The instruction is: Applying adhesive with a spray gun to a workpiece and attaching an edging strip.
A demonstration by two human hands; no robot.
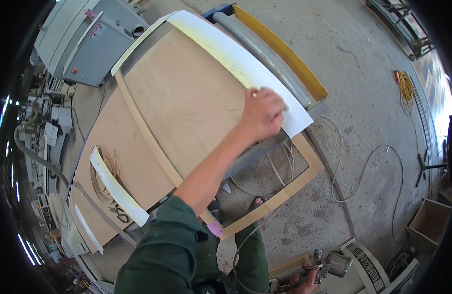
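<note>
White strip [225,49] lies along the wooden frame [284,194], under the left hand [264,112], fingers curled, hold unclear; right hand [308,283] grips a spray gun [324,268]; positioning seems underway, alignment probably called for next.

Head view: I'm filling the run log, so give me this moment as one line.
left hand: over white strip, contact unclear | right hand: holding spray gun | wooden frame: partly beneath strip

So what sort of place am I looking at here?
Probably a woodworking or joinery workshop. A grey machine cabinet stands at the upper left, a pale wooden frame lies partly over a brown board, and the right hand holds a spray gun.
</note>
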